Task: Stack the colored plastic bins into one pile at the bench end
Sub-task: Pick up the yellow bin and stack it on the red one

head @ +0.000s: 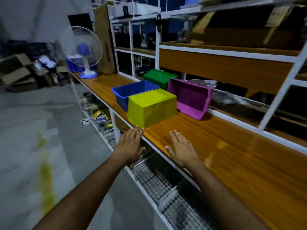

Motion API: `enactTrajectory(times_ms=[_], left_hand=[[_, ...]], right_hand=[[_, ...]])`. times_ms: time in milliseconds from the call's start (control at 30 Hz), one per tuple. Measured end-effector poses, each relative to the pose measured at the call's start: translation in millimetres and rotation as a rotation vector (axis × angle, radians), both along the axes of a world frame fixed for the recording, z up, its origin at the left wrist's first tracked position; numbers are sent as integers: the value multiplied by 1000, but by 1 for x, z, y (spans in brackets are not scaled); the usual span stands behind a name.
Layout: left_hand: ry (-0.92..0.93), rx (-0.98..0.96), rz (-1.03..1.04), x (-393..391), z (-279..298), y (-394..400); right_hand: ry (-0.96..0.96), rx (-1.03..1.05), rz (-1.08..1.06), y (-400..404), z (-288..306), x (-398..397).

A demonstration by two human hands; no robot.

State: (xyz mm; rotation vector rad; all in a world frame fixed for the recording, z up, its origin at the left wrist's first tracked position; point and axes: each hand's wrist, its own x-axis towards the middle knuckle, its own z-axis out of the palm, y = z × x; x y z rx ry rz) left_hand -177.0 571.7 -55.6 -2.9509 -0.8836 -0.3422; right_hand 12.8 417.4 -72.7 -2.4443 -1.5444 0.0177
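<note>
Lying upturned lengthwise along the bench, yellow bin; both hands flat-fingered, holding nothing.

Dim indoor light, bluish cast. Soft glare streaks on the glossy wooden surface at right. Faint shadow beside the pink bin. Heavy motion blur toward the edges, upper-right shelves and left floor smeared. Wide-angle bending of straight lines. Centre fairly sharp.
</note>
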Motion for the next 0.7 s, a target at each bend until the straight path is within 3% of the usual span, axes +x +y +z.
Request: enactTrajectory(times_ms=[300, 700], left_hand=[[47, 97, -35, 58, 31, 181], [37, 115, -500, 194, 32, 330]], right_hand=[[68, 37, -20, 168, 30, 57], [21, 117, -292, 302, 42, 95]])
